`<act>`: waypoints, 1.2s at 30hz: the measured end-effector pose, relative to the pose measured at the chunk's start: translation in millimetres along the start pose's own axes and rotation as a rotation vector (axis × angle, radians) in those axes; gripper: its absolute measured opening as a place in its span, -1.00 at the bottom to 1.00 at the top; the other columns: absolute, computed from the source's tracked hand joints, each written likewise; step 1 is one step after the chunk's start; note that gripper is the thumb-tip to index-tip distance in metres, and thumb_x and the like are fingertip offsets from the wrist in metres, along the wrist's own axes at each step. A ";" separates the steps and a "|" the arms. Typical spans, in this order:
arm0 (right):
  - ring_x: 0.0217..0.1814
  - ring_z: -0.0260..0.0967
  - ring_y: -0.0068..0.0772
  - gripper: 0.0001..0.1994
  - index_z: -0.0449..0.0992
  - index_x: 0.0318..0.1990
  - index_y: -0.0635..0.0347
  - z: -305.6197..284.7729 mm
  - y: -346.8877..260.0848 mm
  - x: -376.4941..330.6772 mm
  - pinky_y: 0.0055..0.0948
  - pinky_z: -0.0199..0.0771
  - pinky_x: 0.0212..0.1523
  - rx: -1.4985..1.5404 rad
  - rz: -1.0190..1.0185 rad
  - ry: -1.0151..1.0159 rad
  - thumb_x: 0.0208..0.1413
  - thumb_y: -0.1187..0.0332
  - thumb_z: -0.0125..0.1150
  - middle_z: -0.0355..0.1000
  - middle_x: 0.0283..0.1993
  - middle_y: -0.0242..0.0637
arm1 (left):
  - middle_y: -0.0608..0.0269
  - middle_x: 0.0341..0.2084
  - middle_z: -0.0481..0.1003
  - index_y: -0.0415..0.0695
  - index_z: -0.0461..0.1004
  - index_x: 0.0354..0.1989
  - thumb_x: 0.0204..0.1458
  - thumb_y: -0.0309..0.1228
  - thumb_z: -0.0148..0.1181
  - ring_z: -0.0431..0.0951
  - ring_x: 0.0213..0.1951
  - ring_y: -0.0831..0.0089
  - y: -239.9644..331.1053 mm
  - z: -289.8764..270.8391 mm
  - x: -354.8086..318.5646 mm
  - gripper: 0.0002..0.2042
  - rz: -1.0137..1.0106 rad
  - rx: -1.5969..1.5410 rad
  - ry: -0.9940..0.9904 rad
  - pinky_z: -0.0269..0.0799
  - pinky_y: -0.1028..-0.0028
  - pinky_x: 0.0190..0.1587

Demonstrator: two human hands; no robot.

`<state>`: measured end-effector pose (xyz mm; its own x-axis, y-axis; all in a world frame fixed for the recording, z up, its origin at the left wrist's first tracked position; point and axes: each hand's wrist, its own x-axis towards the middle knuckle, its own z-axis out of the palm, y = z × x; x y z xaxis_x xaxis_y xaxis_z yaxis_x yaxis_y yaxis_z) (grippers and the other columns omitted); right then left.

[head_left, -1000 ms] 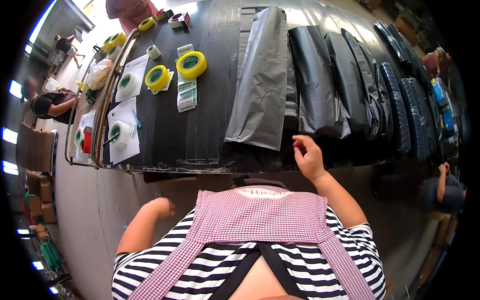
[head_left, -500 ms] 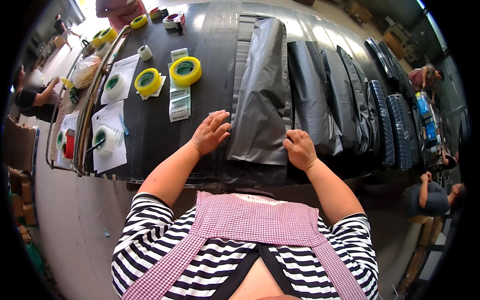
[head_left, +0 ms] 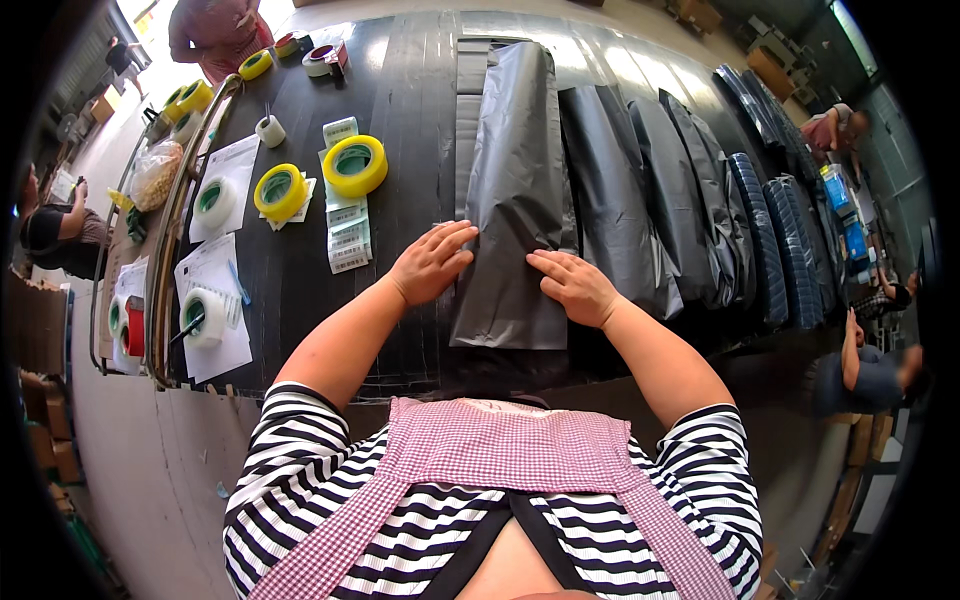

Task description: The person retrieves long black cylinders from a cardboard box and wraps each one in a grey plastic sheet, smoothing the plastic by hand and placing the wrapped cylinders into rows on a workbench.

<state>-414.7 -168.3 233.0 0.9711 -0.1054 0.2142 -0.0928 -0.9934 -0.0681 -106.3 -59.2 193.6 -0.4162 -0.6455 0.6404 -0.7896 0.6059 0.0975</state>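
Observation:
A long grey plastic mailing bag (head_left: 515,190) lies flat on the black table (head_left: 410,110), running away from me. My left hand (head_left: 432,262) rests open with spread fingers at the bag's left edge, fingertips touching it. My right hand (head_left: 574,285) lies flat on the bag's right lower part, fingers pointing left. Neither hand grips anything.
More dark bags (head_left: 640,190) overlap to the right, with blue-black packed ones (head_left: 790,220) beyond. Left of my hands lie a strip of labels (head_left: 345,225), yellow tape rolls (head_left: 353,165), white tape rolls (head_left: 205,315) on paper sheets. Other people stand at the far left, top and right.
Over the last second my left hand came up from beside my body onto the table. Both hands have moved further up along the grey bag and closer together.

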 end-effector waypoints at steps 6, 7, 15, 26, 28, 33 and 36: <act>0.51 0.12 -0.07 -0.92 0.47 -0.29 0.22 -8.6 3.7 13.0 -0.15 0.09 0.50 0.106 0.050 -0.122 0.03 0.53 0.13 0.22 0.46 -0.10 | 0.04 0.22 0.42 -0.14 0.49 -0.36 -0.19 -0.57 0.28 0.42 0.25 -0.01 -10.6 -1.4 12.4 -0.82 0.087 -0.072 -0.118 0.37 0.09 0.29; 0.52 0.09 -0.02 -0.95 0.45 -0.34 0.23 -10.2 4.8 17.0 -0.14 0.05 0.52 0.186 0.110 -0.157 0.02 0.55 0.12 0.20 0.47 -0.07 | 0.04 0.22 0.42 -0.14 0.49 -0.36 -0.19 -0.57 0.28 0.42 0.25 -0.01 -16.3 -1.2 10.5 -0.82 0.086 -0.070 -0.115 0.37 0.09 0.29; 0.01 0.51 -0.37 -0.61 0.48 0.15 0.25 -41.7 -0.5 -16.4 -0.45 0.51 -0.06 1.506 1.197 -0.222 0.29 0.19 0.23 0.53 0.10 -0.23 | 0.46 -0.49 0.45 -0.16 0.60 -0.22 0.35 -0.11 0.02 0.39 -0.36 0.64 17.0 -24.6 6.1 -0.63 -0.979 -1.357 -0.485 0.35 0.52 -0.30; -0.18 0.52 -0.51 -0.81 0.58 -0.10 0.31 -30.9 -9.2 33.5 -0.47 0.54 -0.12 1.696 1.113 0.594 0.27 0.35 0.27 0.60 -0.16 -0.28 | 0.34 -0.28 0.59 -0.23 0.53 -0.14 0.21 -0.40 0.29 0.53 -0.22 0.60 41.8 -4.0 31.9 -0.83 -1.205 -1.470 0.523 0.47 0.50 -0.13; -0.21 0.53 -0.51 -0.81 0.58 -0.14 0.30 -12.6 9.9 34.3 -0.46 0.55 -0.13 1.602 1.147 0.569 0.27 0.33 0.27 0.60 -0.18 -0.29 | 0.47 -0.51 0.46 -0.14 0.47 -0.37 0.21 -0.41 0.26 0.39 -0.40 0.68 25.5 12.9 34.1 -0.86 -1.333 -1.336 0.576 0.34 0.55 -0.30; -0.46 0.29 -0.70 -0.77 0.56 -0.42 0.20 20.8 33.3 33.9 -0.58 0.33 -0.40 1.326 1.251 0.482 0.25 0.28 0.33 0.47 -0.45 -0.50 | 0.54 -0.57 0.29 -0.09 0.34 -0.48 0.19 -0.43 0.16 0.22 -0.47 0.69 23.0 49.1 12.9 -0.80 -1.440 -1.175 0.538 0.19 0.53 -0.38; -0.58 0.03 -0.76 -0.70 0.53 -0.47 0.21 21.0 26.6 46.5 -0.54 0.02 -0.59 1.214 1.236 0.575 0.23 0.23 0.36 0.28 -0.59 -0.62 | 0.50 -0.48 0.39 -0.05 0.37 -0.41 0.23 -0.44 0.08 0.32 -0.39 0.69 20.5 46.3 7.6 -0.86 -1.408 -1.342 0.557 0.26 0.56 -0.29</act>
<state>-367.4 -198.7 220.7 0.2652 -0.9311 -0.2503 -0.1693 0.2106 -0.9628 -146.5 -73.2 165.1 0.4327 -0.8576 -0.2781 0.5009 -0.0278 0.8651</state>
